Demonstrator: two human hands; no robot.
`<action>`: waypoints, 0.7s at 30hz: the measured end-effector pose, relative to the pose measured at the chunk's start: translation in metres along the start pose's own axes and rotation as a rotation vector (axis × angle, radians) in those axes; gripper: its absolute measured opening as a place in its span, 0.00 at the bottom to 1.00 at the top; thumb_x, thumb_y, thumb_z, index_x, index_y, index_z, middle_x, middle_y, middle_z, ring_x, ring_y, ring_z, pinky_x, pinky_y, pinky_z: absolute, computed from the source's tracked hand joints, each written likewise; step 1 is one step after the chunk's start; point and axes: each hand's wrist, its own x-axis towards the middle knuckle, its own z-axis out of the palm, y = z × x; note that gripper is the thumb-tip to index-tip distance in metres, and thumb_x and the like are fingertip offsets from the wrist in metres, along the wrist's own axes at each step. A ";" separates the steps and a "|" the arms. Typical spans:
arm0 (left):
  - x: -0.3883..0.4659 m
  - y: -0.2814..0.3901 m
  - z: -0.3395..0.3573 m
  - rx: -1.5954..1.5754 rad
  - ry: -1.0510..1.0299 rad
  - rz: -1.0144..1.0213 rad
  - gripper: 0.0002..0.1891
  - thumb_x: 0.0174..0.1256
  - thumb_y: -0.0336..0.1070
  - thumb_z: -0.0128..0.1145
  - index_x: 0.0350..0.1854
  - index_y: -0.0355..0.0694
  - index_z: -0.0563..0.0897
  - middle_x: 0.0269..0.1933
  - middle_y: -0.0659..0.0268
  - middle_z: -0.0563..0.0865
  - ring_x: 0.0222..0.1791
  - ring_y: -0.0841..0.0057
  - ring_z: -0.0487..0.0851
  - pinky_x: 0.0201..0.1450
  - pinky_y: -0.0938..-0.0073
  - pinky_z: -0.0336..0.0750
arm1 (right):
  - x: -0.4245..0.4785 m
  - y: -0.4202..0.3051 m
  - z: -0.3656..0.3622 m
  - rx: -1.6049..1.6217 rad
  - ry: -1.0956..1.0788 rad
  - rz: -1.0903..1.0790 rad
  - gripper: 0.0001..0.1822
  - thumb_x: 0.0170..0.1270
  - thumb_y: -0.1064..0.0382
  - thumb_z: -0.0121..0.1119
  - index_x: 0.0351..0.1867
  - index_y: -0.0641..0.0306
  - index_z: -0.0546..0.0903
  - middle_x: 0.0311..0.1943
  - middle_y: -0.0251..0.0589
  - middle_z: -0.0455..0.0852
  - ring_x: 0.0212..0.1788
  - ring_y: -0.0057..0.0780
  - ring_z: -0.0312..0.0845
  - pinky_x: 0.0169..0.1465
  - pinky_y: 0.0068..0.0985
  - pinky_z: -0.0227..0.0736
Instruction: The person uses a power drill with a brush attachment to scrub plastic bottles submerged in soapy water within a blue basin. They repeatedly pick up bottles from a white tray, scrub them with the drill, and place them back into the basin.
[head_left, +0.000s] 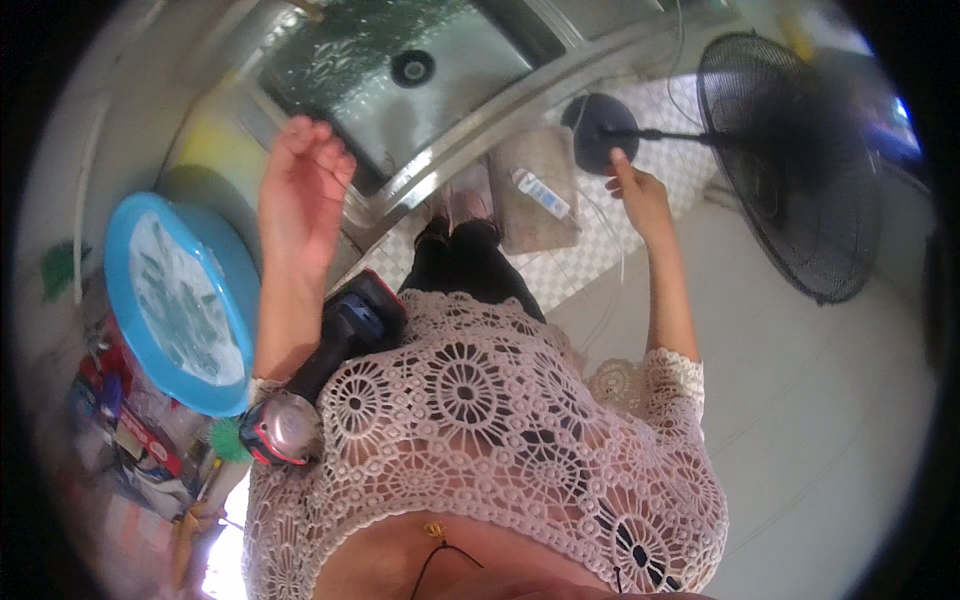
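Note:
My left hand (306, 176) is raised at the left edge of the steel sink (480, 105), palm facing up, fingers loosely curled and nothing in it. Beside that forearm, against the crocheted top, is a black and red cordless power tool (315, 375); a green bristle brush (229, 439) shows by its round end, but whether it is attached is unclear. My right hand (641, 199) appears empty, thumb apart from the bent fingers, in front of the round dark base (604, 133) of a standing fan. Water lies in the sink around a drain (412, 69).
A blue basin (232, 277) of sudsy water stands at left, above mixed items in plastic (142, 442). The black fan head (787, 169) is at right. A white tube (540, 193) lies on a worn block (532, 157) near my feet. A pale cable (619, 255) crosses the floor.

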 end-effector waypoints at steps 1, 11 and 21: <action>-0.004 0.002 -0.006 -0.015 -0.006 0.022 0.05 0.67 0.27 0.54 0.43 0.40 0.78 0.38 0.65 0.82 0.35 0.78 0.79 0.42 0.75 0.76 | 0.024 0.004 0.013 -0.130 -0.047 -0.103 0.37 0.63 0.28 0.52 0.42 0.64 0.88 0.33 0.51 0.89 0.41 0.41 0.87 0.48 0.32 0.77; -0.051 0.036 -0.024 -0.163 0.189 0.192 0.08 0.65 0.29 0.54 0.44 0.40 0.76 0.37 0.67 0.82 0.33 0.80 0.79 0.38 0.77 0.75 | 0.021 -0.118 0.101 -0.944 -0.519 -0.966 0.20 0.62 0.44 0.59 0.41 0.59 0.84 0.35 0.50 0.86 0.41 0.51 0.82 0.45 0.49 0.73; -0.007 -0.031 -0.039 -0.460 0.294 0.275 0.10 0.64 0.31 0.57 0.47 0.41 0.76 0.38 0.68 0.81 0.34 0.79 0.78 0.35 0.80 0.74 | -0.131 -0.193 0.132 -0.226 -1.223 -1.368 0.21 0.57 0.48 0.68 0.41 0.61 0.77 0.45 0.42 0.77 0.47 0.45 0.75 0.51 0.36 0.71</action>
